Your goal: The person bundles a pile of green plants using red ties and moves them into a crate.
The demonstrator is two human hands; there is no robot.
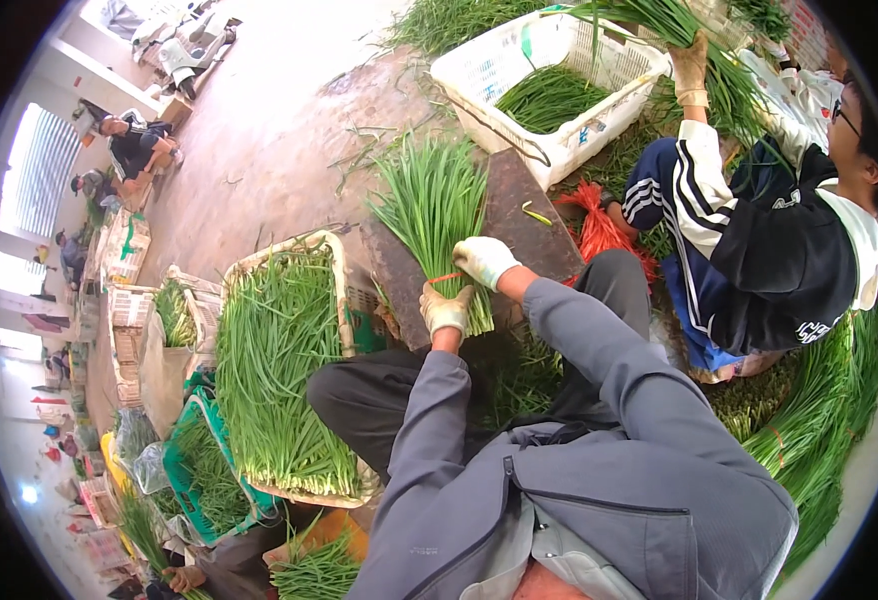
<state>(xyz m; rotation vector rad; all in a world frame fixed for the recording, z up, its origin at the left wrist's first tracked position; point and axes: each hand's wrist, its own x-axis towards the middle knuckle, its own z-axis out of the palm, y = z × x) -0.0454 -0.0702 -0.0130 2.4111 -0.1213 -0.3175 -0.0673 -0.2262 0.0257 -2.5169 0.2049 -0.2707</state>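
One left hand [445, 308] grips one green bunch [431, 205]; one curled right hand [486, 262] pinches one red band [446, 277].

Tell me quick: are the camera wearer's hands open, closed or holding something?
Left hand: closed around the lower stems of the green bundle.
Right hand: curled at the red tie; grip on it cannot be told.

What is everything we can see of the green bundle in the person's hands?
The bundle is many long, narrow green leaves, fanned at the far end, paler at the stalk end. A red tie crosses it near the stalks. It lies over a dark board, leaves pointing away from the person. The left hand grips it below the tie; the right hand is at the tie.
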